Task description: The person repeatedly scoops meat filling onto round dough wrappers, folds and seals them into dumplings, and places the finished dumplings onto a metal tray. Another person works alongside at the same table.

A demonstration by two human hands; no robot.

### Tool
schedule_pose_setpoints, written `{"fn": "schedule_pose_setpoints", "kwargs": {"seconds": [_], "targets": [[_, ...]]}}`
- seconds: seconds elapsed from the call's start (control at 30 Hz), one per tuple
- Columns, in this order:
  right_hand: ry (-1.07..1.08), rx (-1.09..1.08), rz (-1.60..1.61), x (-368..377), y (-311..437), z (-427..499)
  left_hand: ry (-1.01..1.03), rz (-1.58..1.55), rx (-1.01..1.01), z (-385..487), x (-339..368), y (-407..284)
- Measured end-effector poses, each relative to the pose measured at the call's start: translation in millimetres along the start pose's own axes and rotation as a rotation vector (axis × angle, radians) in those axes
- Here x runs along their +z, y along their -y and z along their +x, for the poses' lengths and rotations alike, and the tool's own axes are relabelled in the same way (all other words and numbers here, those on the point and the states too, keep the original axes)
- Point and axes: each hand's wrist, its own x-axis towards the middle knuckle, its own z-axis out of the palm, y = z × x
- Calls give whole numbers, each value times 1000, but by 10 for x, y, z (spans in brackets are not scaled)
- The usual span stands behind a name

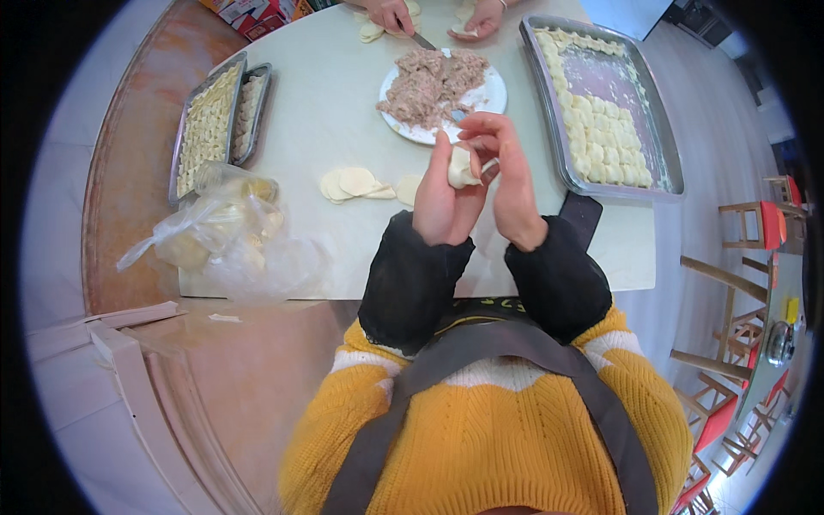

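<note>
A dumpling (462,168) of pale dough lies between my two hands, in front of the filling plate. My left hand (444,190) cups it from the left. The fingers of my right hand (508,174) curl over its right side. Just beyond, a round white plate (496,96) carries a heap of minced meat filling (431,84), with a small utensil partly hidden behind my fingers. Round dough wrappers (354,183) overlap on the table to the left of my hands, and another wrapper (408,189) lies closer, beside my left wrist.
A metal tray (565,168) with rows of dumplings stands at the right, a dark flat object (580,215) near its front. Filled trays (207,122) and plastic bags (225,232) are at the left. Opposite, a co-worker's hands (389,14) hold a knife and a wrapper.
</note>
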Motion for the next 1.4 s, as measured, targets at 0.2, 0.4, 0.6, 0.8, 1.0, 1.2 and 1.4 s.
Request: {"fn": "schedule_pose_setpoints", "kwargs": {"seconds": [0.2, 0.4, 0.6, 0.8, 1.0, 1.2, 1.4], "targets": [[-148, -233, -286, -248, 339, 143, 81, 34, -55, -110, -42, -197], [-86, -412, -491, -77, 433, -64, -61, 255, 86, -138, 117, -188], [-37, -534, -556, 154, 316, -161, -360, 436, 285, -141, 284, 10], [-69, -513, -547, 19, 389, -133, -202, 746, 182, -193, 311, -195], [158, -156, -343, -309, 467, -18, -46, 1108, 370, -178, 283, -120], [59, 135, -200, -408, 466, -23, -106, 1384, 454, -90, 266, -165], [-3, 117, -50, -371, 421, 16, -61, 1459, 444, -36, 281, -172]]}}
